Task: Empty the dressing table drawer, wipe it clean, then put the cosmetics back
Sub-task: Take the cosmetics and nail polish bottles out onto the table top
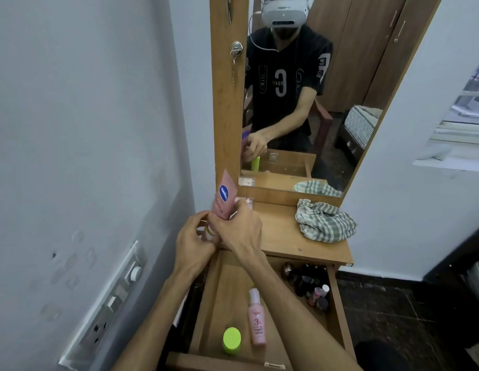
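The wooden drawer [337, 311] stands pulled open below the dressing table top [281, 231]. A pink spray bottle [257, 321] lies flat in the drawer beside a lime-green capped jar [231, 340], and several small dark bottles [310, 285] crowd its far right corner. Over the table's left end, my right hand [239, 227] grips a pink Vaseline tube [224, 195] held upright. My left hand [192, 239] is curled against it from the left, fingers touching something small that I cannot make out.
A crumpled green-checked cloth [324, 222] lies on the right of the table top. The mirror [299, 103] rises behind. A wall with a switch panel [110, 303] is close on the left; dark floor lies to the right.
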The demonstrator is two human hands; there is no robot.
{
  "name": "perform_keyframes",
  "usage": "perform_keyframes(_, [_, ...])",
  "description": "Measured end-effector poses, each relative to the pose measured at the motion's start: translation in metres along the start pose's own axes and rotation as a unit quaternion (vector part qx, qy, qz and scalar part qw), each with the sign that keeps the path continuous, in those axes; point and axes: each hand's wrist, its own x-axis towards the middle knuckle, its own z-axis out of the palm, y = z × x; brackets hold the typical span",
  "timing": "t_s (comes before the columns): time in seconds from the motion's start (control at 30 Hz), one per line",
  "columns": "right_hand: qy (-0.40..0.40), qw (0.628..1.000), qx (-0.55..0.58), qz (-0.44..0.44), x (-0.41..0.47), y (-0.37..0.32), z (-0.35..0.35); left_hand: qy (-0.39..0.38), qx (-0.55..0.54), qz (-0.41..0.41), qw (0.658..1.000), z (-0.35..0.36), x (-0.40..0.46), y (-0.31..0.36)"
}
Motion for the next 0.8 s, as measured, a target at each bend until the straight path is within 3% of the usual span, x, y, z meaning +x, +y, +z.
perform_keyframes(0.23, [-0.051,0.999,0.007,0.0,0.003,0.012,-0.003,-0.041,-0.031,-0.034,0.998,0.0,0.024,-0.03])
perform_keyframes(0.37, [-0.066,0.994,-0.088,-0.011,-0.018,0.049,-0.025,-0.05,-0.028,-0.041,0.998,0.002,0.025,-0.034])
perform_keyframes(0.53, [-0.162,0.948,-0.262,0.081,-0.057,0.11,-0.036,-0.047,-0.009,-0.041,0.998,0.006,0.026,-0.035])
perform_keyframes(0.8, [-0.194,0.932,-0.275,0.131,-0.093,0.146,-0.017,-0.047,0.005,-0.057,0.997,0.01,0.021,-0.04])
